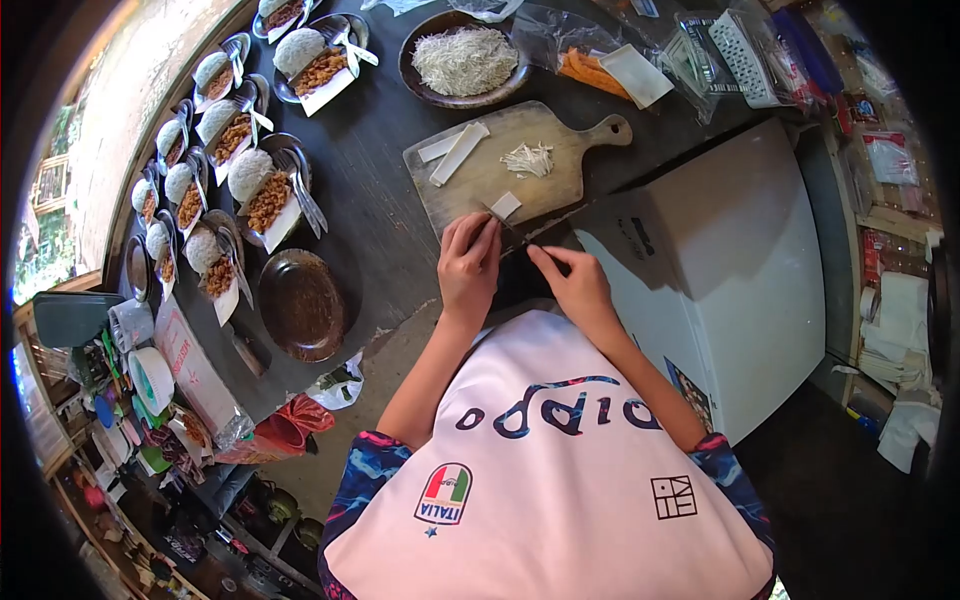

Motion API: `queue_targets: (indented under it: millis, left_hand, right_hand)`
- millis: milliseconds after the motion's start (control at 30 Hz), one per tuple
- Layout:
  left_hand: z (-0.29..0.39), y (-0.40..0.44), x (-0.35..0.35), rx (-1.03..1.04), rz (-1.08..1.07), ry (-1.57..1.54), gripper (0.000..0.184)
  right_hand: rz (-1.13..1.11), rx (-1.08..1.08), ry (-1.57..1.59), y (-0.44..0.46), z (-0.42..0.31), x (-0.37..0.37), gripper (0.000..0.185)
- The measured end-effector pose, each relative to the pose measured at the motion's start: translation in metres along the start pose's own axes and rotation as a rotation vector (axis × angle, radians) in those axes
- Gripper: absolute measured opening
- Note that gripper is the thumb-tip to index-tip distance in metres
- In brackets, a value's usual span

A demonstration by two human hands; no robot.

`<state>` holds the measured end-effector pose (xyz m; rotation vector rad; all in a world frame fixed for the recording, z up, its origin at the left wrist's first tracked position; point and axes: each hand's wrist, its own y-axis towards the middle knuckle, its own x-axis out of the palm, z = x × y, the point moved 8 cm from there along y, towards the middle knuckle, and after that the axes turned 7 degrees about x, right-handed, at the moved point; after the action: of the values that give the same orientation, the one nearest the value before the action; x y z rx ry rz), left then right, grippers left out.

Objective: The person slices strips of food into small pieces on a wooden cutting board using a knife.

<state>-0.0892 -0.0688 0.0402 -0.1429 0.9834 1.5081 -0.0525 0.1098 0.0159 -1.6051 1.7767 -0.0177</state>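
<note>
On the near edge of the wooden cutting board (560, 170), my left hand (468, 268) has its fingers curled close together against a white block (507, 205), partly hidden by the fingers. My right hand (578, 285) grips a small knife (516, 233) by its handle. The narrow blade points toward the left fingertips and lies beside the block. Farther up the board are flat white strips (458, 153) and a small heap of thin white shreds (527, 159).
A dark bowl of white shreds (465, 60) stands behind the board. Plates of rice and brown topping (266, 203) line the left side, near an unfilled brown plate (301, 305). At the far right lie a white grater (745, 60) and plastic bags. A white appliance (740, 290) stands right of me.
</note>
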Motion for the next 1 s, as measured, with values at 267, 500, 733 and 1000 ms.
queue_targets:
  millis: [267, 500, 733, 1000]
  left_hand:
    - [0.001, 0.0, -0.002, 0.016, 0.033, 0.006, 0.023]
    - [-0.002, 0.002, -0.003, 0.046, 0.006, 0.011, 0.024]
    - [0.001, -0.005, -0.004, 0.052, 0.0, 0.022, 0.024]
    - [0.002, 0.0, -0.006, 0.052, -0.002, 0.022, 0.019]
  right_hand:
    - [-0.016, 0.009, 0.059, -0.005, 0.008, -0.003, 0.046]
    - [-0.016, 0.01, 0.019, -0.001, -0.002, -0.002, 0.052]
    - [0.008, -0.066, 0.052, 0.002, 0.002, 0.009, 0.046]
    - [-0.007, -0.051, 0.008, 0.01, 0.002, 0.012, 0.043]
